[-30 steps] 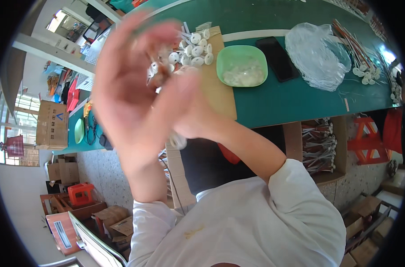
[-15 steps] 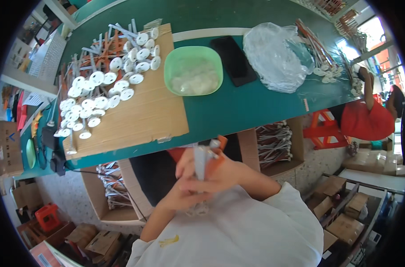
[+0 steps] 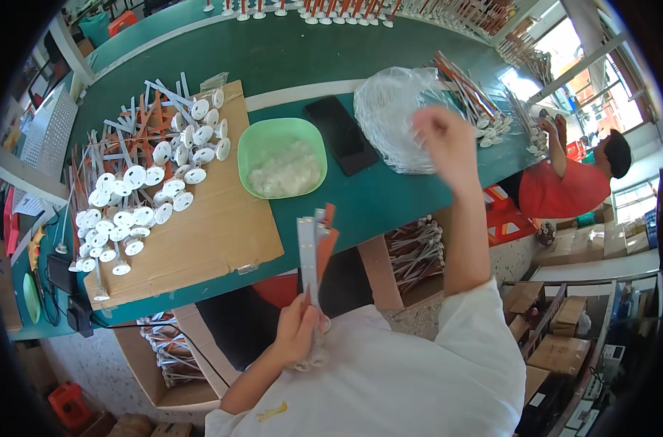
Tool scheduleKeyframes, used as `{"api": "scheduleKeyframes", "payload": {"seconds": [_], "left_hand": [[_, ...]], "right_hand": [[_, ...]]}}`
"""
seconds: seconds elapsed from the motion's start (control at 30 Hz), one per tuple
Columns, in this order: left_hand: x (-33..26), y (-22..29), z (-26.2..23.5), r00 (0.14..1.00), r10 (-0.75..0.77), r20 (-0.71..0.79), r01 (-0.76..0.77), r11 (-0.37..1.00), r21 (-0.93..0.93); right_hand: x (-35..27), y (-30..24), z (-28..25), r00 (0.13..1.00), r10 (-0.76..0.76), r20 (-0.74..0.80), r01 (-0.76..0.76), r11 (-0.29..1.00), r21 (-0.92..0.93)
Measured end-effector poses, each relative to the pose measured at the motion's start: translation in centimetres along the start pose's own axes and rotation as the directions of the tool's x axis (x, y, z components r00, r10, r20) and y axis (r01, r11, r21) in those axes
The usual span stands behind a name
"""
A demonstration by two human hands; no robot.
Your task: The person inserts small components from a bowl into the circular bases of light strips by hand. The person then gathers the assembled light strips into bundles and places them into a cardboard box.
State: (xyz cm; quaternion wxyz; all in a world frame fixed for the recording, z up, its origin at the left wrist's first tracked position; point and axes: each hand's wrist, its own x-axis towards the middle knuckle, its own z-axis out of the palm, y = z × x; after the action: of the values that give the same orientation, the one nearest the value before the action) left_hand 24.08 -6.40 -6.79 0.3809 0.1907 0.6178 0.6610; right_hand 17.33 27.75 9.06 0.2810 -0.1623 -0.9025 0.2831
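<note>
Low in front of my shirt, my left hand (image 3: 296, 333) is closed round a bundle of flat strips (image 3: 307, 251), white-grey and orange. The strips stand upright out of the fist, and their clear round ends (image 3: 317, 357) poke out below it. My right hand (image 3: 448, 146) is raised away from the bundle, over the near right part of a crumpled clear plastic bag (image 3: 386, 109). Its fingers are loosely bent, somewhat blurred and apart, with nothing visible in them; whether they touch the bag I cannot tell.
On the green table (image 3: 375, 200), many white-disc-ended strips (image 3: 138, 193) lie on cardboard (image 3: 237, 237). Beside them are a green bowl (image 3: 248, 171) of clear pieces and a black phone (image 3: 339, 135). More strips (image 3: 470, 91) lie right. Cartons (image 3: 382, 273) stand below. A red-shirted person (image 3: 565, 178) sits right.
Both hands were together on the bundle. My right hand has let go and moved up and right to the bag; my left hand keeps the strips. The view has also shifted.
</note>
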Motion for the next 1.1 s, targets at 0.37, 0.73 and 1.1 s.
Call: {"api": "scheduleKeyframes", "payload": {"seconds": [0.37, 0.73, 1.1], "left_hand": [[0.2, 1.2, 0.2, 0.996, 0.070, 0.047, -0.066, 0.995, -0.078], [0.5, -0.1, -0.5, 0.997, 0.003, 0.073, 0.014, 0.972, -0.234], [2.3, 4.9, -0.5, 0.947, 0.069, 0.314, 0.100, 0.865, -0.492]], "right_hand": [[9.3, 14.4, 1.5, 0.969, 0.229, 0.093, -0.092, 0.681, -0.726], [0.7, 7.2, -5.9, 0.993, 0.004, -0.116, -0.096, 0.592, -0.800], [-14.6, -5.6, 4.5, 0.747, -0.308, 0.589, 0.032, 0.902, 0.431]]}}
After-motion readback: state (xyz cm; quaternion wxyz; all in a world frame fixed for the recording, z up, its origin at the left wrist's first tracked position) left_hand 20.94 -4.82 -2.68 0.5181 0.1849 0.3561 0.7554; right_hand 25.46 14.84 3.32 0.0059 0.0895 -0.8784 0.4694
